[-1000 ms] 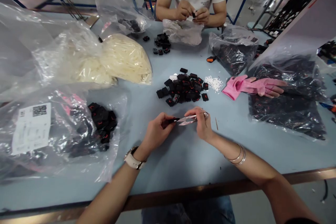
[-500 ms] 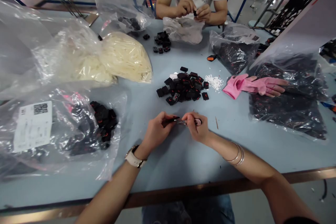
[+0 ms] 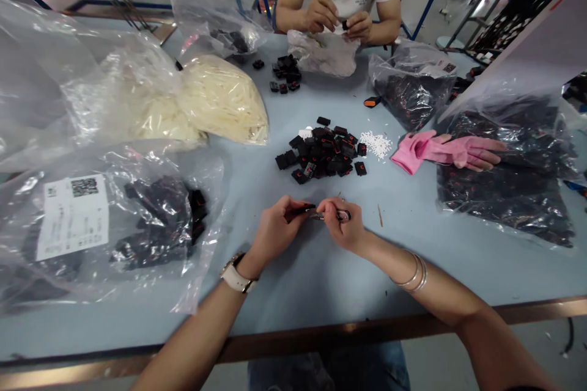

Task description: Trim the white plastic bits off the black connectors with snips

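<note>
In the head view, the left hand (image 3: 275, 227) pinches a small black part (image 3: 303, 209) above the table (image 3: 321, 281), just at 6 o'clock from the black pile (image 3: 323, 156). The right hand (image 3: 343, 225) clenches metal snips (image 3: 331, 215), tips touching the part. At 3 o'clock lies a pink glove (image 3: 440, 151); at 12, a co-worker's hands (image 3: 339, 18).
</note>
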The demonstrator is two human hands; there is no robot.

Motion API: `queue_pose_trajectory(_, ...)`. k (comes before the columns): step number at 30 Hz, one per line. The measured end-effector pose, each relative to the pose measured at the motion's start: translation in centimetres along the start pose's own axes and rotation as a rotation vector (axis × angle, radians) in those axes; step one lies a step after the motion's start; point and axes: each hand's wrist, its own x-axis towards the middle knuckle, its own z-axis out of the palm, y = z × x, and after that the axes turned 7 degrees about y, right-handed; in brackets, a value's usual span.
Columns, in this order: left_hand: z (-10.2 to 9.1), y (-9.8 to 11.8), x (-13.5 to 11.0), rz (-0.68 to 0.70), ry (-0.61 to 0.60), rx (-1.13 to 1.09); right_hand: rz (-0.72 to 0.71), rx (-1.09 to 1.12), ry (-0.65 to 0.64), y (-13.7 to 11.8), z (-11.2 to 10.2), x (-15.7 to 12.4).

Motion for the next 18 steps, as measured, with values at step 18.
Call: queue_pose_trajectory(18, 0.0, -0.22, 0.07, -0.015, 0.004, -0.038, 0.007, 0.01, 0.012, -0.21, 0.05, 0.04)
